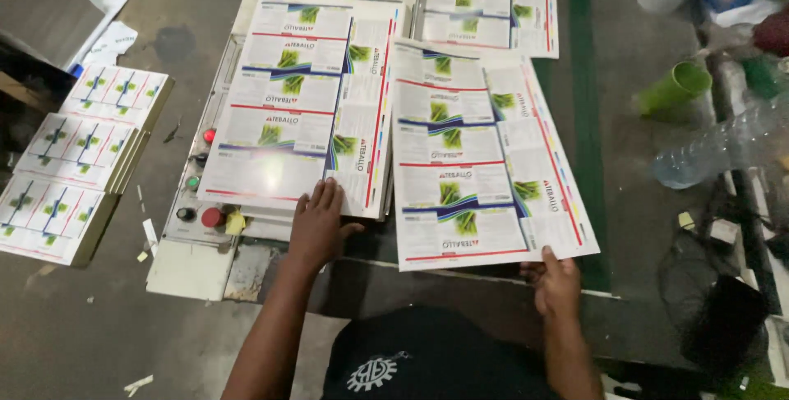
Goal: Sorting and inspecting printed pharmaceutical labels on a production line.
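Observation:
My left hand (316, 223) lies flat, fingers together, on the near edge of a stack of glossy printed sheets (304, 96) with white, green and red label panels. My right hand (557, 283) grips the near right corner of a second printed sheet stack (477, 154), which lies tilted beside the first and overlaps its right edge. Both stacks rest on a grey machine table (193, 264).
A control panel with red and green buttons (201, 178) runs along the table's left edge. Three piles of smaller printed sheets (78, 154) lie on the floor at left. More sheets (485, 2) lie at the back. A green cup (678, 86) and a clear plastic bottle (719, 149) are at right.

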